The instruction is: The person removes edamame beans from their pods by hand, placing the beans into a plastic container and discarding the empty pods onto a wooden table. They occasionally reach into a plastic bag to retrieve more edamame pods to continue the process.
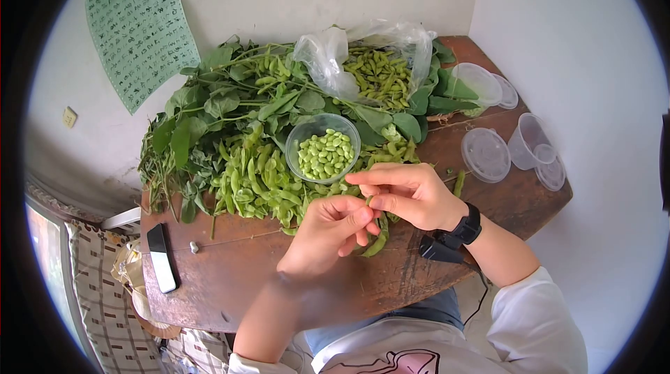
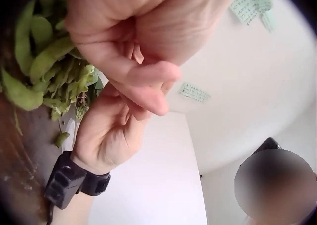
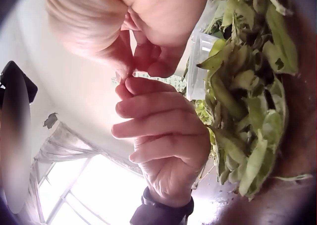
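Both hands meet fingertip to fingertip over the front of the table, below a clear plastic bowl (image 1: 289, 153) of shelled green soybeans (image 1: 325, 155). My left hand (image 1: 326, 226) pinches a small green soybean pod (image 1: 369, 200) between thumb and index finger. From the other side, my right hand (image 1: 420, 196) pinches the same pod, its index finger stretched toward the bowl. Fingers hide most of the pod in both wrist views. A pile of green soybean pods (image 1: 251, 177) lies left of the bowl, and another pod (image 1: 377, 240) shows just under the hands.
Leafy soybean stalks (image 1: 209, 105) cover the back of the wooden table (image 1: 230, 262). Behind the bowl, a clear plastic bag (image 1: 324, 60) holds more pods. Plastic tubs (image 1: 525, 142) and lids (image 1: 486, 155) stand at the right. A phone (image 1: 162, 262) lies near the left edge.
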Demonstrator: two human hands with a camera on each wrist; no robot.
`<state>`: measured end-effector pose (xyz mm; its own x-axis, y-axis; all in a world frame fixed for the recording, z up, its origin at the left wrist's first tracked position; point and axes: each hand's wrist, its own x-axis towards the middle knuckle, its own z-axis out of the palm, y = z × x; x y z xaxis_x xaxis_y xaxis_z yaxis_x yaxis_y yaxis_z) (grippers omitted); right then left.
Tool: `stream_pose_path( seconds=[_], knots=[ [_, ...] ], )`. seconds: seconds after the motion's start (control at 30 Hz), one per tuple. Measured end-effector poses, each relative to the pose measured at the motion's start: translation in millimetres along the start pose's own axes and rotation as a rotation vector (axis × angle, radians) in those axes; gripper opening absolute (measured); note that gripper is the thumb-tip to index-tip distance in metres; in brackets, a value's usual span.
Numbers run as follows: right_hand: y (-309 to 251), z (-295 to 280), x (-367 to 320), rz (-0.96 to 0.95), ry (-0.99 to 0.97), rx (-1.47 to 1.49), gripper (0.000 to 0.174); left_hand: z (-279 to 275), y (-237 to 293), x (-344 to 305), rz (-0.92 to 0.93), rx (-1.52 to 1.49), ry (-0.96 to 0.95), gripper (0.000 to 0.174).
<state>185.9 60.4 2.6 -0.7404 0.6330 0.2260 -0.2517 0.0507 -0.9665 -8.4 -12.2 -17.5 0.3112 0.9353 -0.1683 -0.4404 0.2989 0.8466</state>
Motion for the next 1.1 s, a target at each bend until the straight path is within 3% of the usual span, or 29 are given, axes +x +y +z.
stream_pose_path(
  seconds=[0.1, 0.3, 0.6, 0.87, 1.1],
  knots=[
    [0.1, 0.2, -1.0, -0.065, 0.012, -0.152, 0.048, 2.2, -1.0, -0.1, 0.042, 0.094, 0.078, 0.015],
    [10.1, -0.1, 4.1, -0.127, 0.082, -0.034, 0.058, 8.0, 2.7, 1.0, 0.226, 0.19, 0.188, 0.012],
    [20.1, -2.0, 4.7, -0.178, 0.056, -0.071, 0.058, 7.7, 6.8, -1.2, 0.2, 0.243, 0.193, 0.019],
    [4.2, 5.6, 25.4, -0.247, 0.082, -0.124, 0.055, 12.8, 34.4, -2.3, 0.179, 0.429, 0.196, 0.013],
    [-14.1, -1.7, 80.6, -0.066, 0.129, -0.236, 0.048, 4.7, 79.6, 12.8, 0.261, 0.611, 0.38, 0.015]
  ],
)
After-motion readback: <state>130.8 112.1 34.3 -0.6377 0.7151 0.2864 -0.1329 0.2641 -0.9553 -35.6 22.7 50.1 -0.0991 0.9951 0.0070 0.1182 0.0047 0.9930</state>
